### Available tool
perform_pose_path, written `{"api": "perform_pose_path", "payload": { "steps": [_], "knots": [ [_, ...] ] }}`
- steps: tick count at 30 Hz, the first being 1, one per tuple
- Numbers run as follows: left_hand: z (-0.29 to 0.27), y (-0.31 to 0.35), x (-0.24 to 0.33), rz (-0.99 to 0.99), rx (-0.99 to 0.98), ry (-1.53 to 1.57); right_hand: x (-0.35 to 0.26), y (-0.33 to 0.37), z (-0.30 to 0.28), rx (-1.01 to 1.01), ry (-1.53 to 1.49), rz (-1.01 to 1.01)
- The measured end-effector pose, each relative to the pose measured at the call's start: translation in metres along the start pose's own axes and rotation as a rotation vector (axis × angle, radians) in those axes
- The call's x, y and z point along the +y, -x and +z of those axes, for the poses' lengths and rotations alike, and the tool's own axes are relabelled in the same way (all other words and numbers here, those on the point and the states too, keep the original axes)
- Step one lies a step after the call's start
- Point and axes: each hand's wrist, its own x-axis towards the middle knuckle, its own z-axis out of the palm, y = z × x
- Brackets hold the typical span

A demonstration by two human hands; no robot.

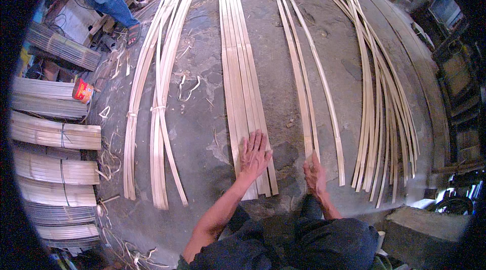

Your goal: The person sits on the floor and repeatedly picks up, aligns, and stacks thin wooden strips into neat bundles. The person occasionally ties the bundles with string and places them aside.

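Observation:
Several long, pale bamboo strips (237, 72) lie side by side on the floor in front of me, forming a flat band. My left hand (255, 156) rests on the near part of this band, palm down with fingers stretched out. To the right, two more bamboo strips (297, 75) run away from me close together. The near ends of these meet my right hand (315, 176), whose fingers are curled closed around them; the fingers partly hide the ends. A single strip (324, 75) lies apart, just right of that hand.
Tied strip bundles (158, 143) lie at the left, and a loose fan of strips (377, 92) at the right. Stacked bundles (55, 133) and a red-orange tin (82, 90) line the left edge. Another person's sandalled foot (133, 34) stands at the far left. Shavings (190, 87) litter the concrete.

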Motion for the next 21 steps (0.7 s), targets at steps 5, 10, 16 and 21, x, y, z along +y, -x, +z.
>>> {"api": "perform_pose_path", "payload": {
  "steps": [5,10,16,21],
  "knots": [
    [0.003,0.003,-0.004,0.006,-0.012,-0.095,-0.048,0.015,0.007,-0.008,0.085,0.033],
    [0.000,0.002,0.001,0.037,0.081,-0.035,-0.034,0.003,0.035,-0.068,-0.017,0.001],
    [-0.005,0.001,0.003,0.025,0.035,-0.016,-0.020,-0.008,0.071,-0.034,0.009,-0.285],
    [0.001,0.001,-0.001,0.015,0.043,-0.002,-0.027,-0.004,0.081,-0.165,-0.052,-0.117]
  ]
}}
